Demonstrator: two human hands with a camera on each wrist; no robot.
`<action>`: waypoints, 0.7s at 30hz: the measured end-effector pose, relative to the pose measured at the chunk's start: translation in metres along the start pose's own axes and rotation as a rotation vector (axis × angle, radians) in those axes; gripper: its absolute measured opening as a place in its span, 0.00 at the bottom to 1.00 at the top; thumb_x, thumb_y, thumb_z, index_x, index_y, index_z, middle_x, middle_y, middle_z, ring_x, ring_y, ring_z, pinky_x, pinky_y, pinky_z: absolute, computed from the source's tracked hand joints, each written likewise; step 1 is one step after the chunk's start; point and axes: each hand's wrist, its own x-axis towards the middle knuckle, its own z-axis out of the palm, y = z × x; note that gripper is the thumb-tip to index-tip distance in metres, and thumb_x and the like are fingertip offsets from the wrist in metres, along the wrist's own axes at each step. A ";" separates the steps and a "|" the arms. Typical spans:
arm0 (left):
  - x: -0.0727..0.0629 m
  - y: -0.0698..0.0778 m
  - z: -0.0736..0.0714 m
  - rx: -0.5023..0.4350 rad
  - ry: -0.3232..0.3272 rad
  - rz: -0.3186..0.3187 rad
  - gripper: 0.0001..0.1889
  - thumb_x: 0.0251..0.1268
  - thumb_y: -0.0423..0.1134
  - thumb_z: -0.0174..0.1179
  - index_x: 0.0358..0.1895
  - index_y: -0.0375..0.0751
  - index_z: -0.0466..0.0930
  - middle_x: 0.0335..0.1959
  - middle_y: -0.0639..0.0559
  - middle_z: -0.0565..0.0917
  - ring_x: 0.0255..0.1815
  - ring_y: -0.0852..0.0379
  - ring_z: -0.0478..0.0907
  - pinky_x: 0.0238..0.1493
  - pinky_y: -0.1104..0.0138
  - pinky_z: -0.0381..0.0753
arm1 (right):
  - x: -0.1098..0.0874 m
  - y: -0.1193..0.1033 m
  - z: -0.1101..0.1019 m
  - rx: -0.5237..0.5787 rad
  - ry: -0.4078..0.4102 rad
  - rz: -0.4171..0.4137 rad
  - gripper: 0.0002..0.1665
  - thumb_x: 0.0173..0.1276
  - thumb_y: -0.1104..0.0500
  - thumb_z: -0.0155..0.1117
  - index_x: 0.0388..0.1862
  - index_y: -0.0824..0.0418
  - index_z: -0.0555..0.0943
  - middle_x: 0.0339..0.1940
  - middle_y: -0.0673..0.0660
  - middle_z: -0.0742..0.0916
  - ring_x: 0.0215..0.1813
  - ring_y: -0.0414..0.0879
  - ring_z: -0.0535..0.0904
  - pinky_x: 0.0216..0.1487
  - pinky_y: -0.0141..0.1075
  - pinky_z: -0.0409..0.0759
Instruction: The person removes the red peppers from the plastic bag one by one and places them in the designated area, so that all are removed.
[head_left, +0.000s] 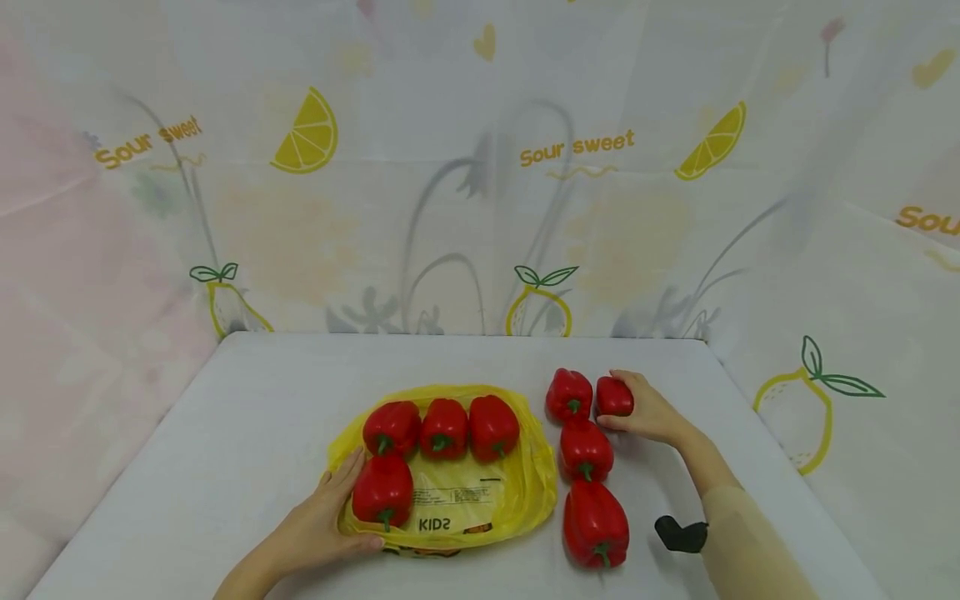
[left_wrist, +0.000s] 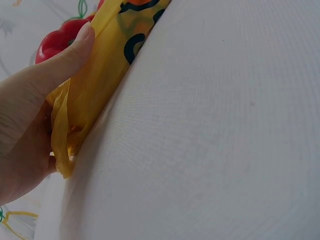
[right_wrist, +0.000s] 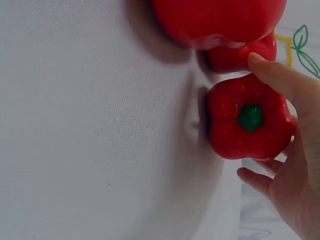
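Note:
A yellow plastic bag (head_left: 536, 500) lies spread with its mouth up, several red bell peppers inside: a row along the back and one bell pepper (head_left: 382, 490) at front left. My left hand (head_left: 318, 517) holds the bag's left end, fingers along the side and thumb at the front edge; the left wrist view shows yellow film (left_wrist: 87, 95) between them. At the back right, my right hand (head_left: 645, 412) grips a red bell pepper (head_left: 615, 397) from its right side. Its green stem end (right_wrist: 250, 117) faces the right wrist camera.
Right of the bag, three red bell peppers stand in a column: back (head_left: 568, 393), middle (head_left: 586, 448) and front (head_left: 596, 525). A white table (head_left: 247, 417) carries everything. Behind it hangs a lemon-print curtain (head_left: 450, 208). A black strap (head_left: 681, 534) shows at my right sleeve (head_left: 742, 542).

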 end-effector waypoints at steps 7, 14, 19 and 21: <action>0.000 0.000 -0.001 0.009 0.004 0.000 0.64 0.41 0.67 0.70 0.74 0.29 0.49 0.75 0.32 0.51 0.71 0.28 0.51 0.64 0.35 0.55 | -0.007 -0.014 -0.006 -0.001 0.081 0.020 0.56 0.54 0.42 0.72 0.72 0.67 0.57 0.68 0.71 0.65 0.66 0.68 0.62 0.53 0.63 0.75; 0.000 0.000 0.000 0.000 0.002 -0.001 0.64 0.41 0.67 0.70 0.74 0.29 0.49 0.74 0.31 0.51 0.71 0.29 0.51 0.65 0.36 0.53 | -0.015 -0.036 -0.008 0.004 0.185 -0.052 0.48 0.54 0.46 0.75 0.68 0.62 0.66 0.65 0.65 0.72 0.65 0.62 0.65 0.54 0.62 0.74; 0.000 0.000 0.000 0.004 0.006 0.006 0.64 0.41 0.67 0.70 0.74 0.29 0.49 0.75 0.32 0.50 0.72 0.30 0.52 0.67 0.38 0.51 | -0.026 -0.060 -0.007 0.036 0.334 -0.197 0.31 0.48 0.56 0.81 0.50 0.62 0.77 0.48 0.56 0.81 0.52 0.53 0.75 0.48 0.52 0.80; 0.000 0.000 0.000 0.005 0.007 0.007 0.64 0.41 0.68 0.69 0.74 0.29 0.49 0.75 0.32 0.50 0.72 0.31 0.52 0.67 0.38 0.51 | -0.031 -0.071 -0.007 0.040 0.399 -0.301 0.27 0.43 0.61 0.83 0.42 0.61 0.78 0.42 0.53 0.82 0.46 0.49 0.77 0.46 0.41 0.81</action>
